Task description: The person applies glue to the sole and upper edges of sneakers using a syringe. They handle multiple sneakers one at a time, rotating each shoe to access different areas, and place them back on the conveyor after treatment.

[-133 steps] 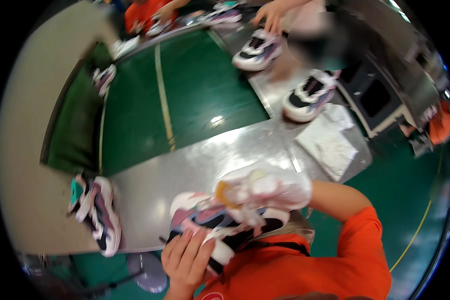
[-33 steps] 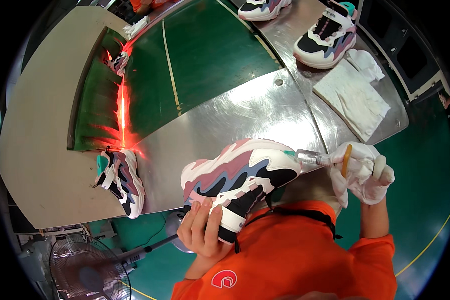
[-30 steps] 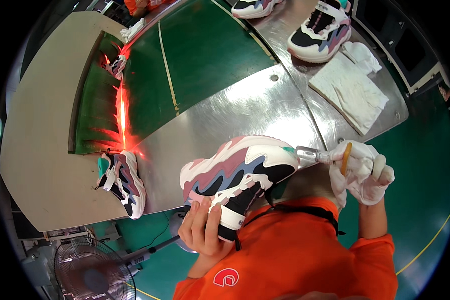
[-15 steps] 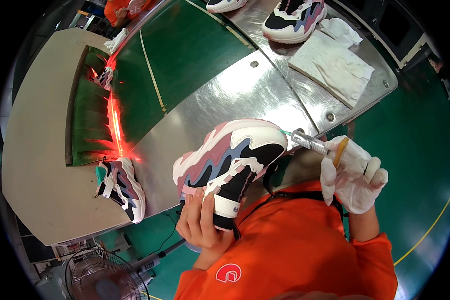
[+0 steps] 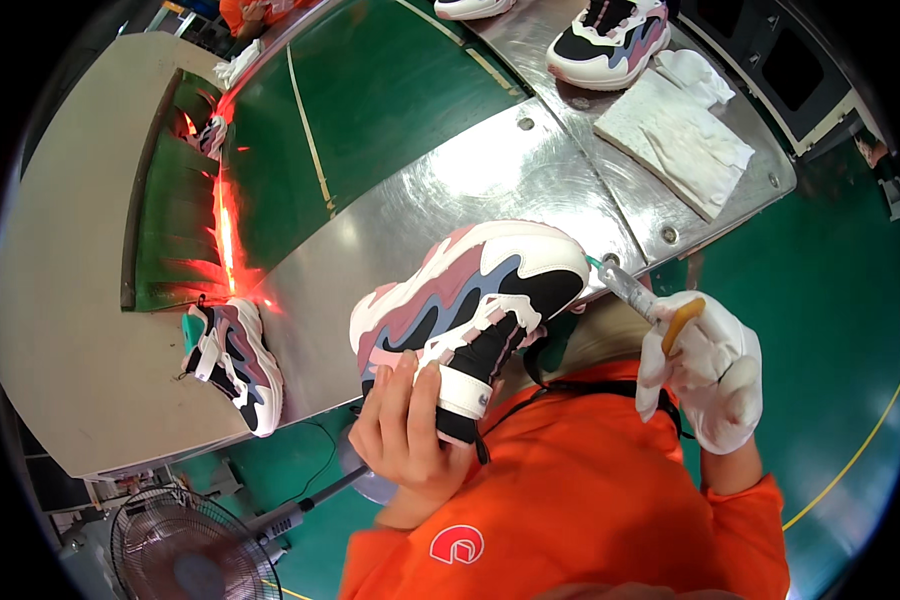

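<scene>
A sneaker (image 5: 470, 290) in white, black, pink and blue is tilted on its side in front of me, its toe to the right. My bare left hand (image 5: 405, 425) grips it around the ankle opening and strap. In a white glove, my right hand (image 5: 705, 365) is closed around a clear syringe (image 5: 627, 292) with a green needle tip. That tip points at the sole edge by the sneaker's toe, touching or very close to it. An ochre band or finger cover (image 5: 682, 325) shows at the glove's fingers.
A similar sneaker (image 5: 232, 365) lies at the left by a red-lit curtained opening (image 5: 175, 230). Another sneaker (image 5: 610, 45) stands at the back right beside a white pad with cloths (image 5: 675, 140). A green conveyor belt (image 5: 390, 100) borders the metal table (image 5: 450, 170). A fan (image 5: 195, 550) is at lower left.
The sneaker and both hands have shifted slightly right in view. My right hand has turned a little, and the syringe now slants more steeply, its tip still at the toe.
</scene>
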Demonstrator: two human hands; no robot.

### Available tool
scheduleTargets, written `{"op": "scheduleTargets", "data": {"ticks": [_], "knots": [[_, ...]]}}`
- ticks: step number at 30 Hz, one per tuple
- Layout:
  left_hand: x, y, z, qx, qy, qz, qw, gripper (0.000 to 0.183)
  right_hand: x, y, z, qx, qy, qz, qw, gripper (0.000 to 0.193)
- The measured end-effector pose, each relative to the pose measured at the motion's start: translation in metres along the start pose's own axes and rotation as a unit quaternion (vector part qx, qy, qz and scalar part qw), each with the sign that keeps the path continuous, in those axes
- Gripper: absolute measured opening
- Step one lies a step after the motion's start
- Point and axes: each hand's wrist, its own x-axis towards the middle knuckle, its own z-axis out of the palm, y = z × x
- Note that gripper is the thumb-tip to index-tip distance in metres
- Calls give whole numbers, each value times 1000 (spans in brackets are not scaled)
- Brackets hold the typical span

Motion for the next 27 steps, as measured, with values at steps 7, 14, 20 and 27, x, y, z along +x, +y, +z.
{"op": "scheduleTargets", "data": {"ticks": [7,14,20,27], "knots": [[34,-11,-5,-48,-77,-20,996,57,3,21,-15,-2,-87,-24,996,110],[82,-20,-1,-107,-149,-42,982,54,25,51,-36,-38,-185,-148,971,104],[106,-37,16,-163,-183,-72,967,53,46,78,-51,-122,-259,-293,912,59],[116,-43,25,-225,-227,-133,938,52,54,97,-50,-196,-207,-306,909,70]]}}
